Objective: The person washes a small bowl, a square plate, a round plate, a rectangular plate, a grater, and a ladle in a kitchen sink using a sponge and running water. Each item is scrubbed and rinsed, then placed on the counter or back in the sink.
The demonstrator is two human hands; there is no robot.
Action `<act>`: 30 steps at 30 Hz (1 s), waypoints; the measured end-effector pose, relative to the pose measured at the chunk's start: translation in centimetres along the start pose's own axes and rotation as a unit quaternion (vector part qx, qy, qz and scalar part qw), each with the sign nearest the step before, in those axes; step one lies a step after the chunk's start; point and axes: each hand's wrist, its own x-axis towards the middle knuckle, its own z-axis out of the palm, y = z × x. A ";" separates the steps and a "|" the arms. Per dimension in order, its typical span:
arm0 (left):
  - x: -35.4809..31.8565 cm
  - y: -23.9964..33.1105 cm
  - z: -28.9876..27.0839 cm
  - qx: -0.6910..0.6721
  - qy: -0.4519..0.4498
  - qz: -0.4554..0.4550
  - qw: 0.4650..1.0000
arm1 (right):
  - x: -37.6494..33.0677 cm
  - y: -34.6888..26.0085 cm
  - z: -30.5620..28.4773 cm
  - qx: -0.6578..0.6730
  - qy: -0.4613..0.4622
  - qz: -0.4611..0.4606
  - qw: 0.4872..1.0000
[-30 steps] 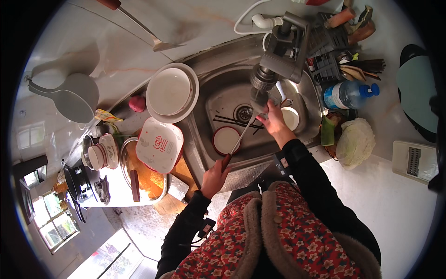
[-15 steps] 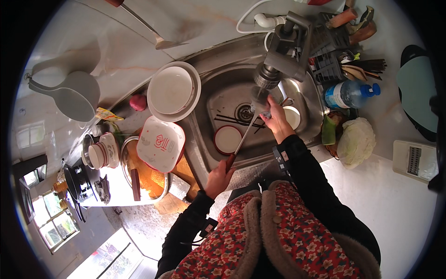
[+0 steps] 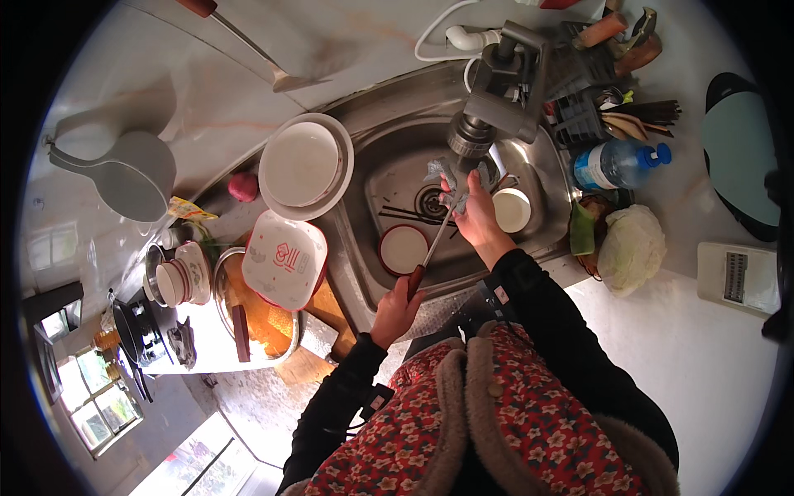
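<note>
Over the sink, my left hand [image 3: 397,316] is closed round the brown handle of a long-shafted metal kitchen utensil [image 3: 436,241]. Its shaft slants up and right under the faucet [image 3: 471,132]. My right hand [image 3: 477,217] grips a grey cloth [image 3: 455,195] against the upper part of the shaft. Cloth and fingers mostly hide the utensil's head, so its shape is unclear. Below the hands in the metal sink [image 3: 364,240] lie dark chopsticks [image 3: 405,217] by the drain, a red-rimmed white bowl [image 3: 404,250] and a white bowl [image 3: 512,210] at the right.
Stacked white plates [image 3: 302,164] and a red-edged square dish [image 3: 285,259] sit left of the sink. A metal basin [image 3: 295,339] is beside them. On the right stand a blue-capped bottle [image 3: 616,165], a cabbage [image 3: 633,250] and a utensil rack [image 3: 575,120]. A spatula [image 3: 248,37] hangs at upper left.
The right hand with the cloth has moved slightly left and down along the shaft, and more of the cloth now shows. The left hand still holds the handle, shifted slightly.
</note>
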 end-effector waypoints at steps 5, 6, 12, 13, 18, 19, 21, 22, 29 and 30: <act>-1.4 0.2 -0.3 -0.007 0.004 0.013 1.000 | 4.2 -1.8 -2.5 0.021 0.214 0.007 0.977; -1.8 0.0 -0.5 -0.006 -0.002 0.004 1.000 | 5.0 -2.9 -3.3 -0.022 0.174 0.007 0.985; -1.8 -1.2 -0.6 -0.010 -0.024 -0.026 0.999 | 2.3 -2.4 -2.9 -0.029 0.127 0.072 0.989; -1.5 -1.3 -0.5 -0.017 -0.022 -0.026 0.999 | 1.5 -1.7 -2.2 -0.023 0.095 0.074 0.992; -1.0 -1.2 -0.9 -0.040 -0.037 -0.037 0.998 | 1.3 -1.8 -0.6 0.030 0.044 0.074 0.996; -1.2 -1.2 -1.2 -0.037 -0.042 -0.037 0.998 | 1.7 -2.3 -0.6 0.019 0.113 0.078 0.990; -1.4 -1.2 -1.5 -0.041 -0.046 -0.031 0.998 | 2.1 -3.1 -0.9 0.041 0.068 0.060 0.995; -1.6 -1.2 -1.5 -0.049 -0.047 -0.031 0.997 | 2.1 -3.2 -1.1 0.038 0.071 0.065 0.995; -1.4 -1.4 -1.4 -0.051 -0.048 -0.042 0.997 | 1.1 -1.5 -1.0 0.070 -0.019 0.059 0.996; -1.4 -1.4 -1.5 -0.047 -0.043 -0.028 0.998 | 1.6 -1.8 -1.3 0.051 0.037 0.054 0.997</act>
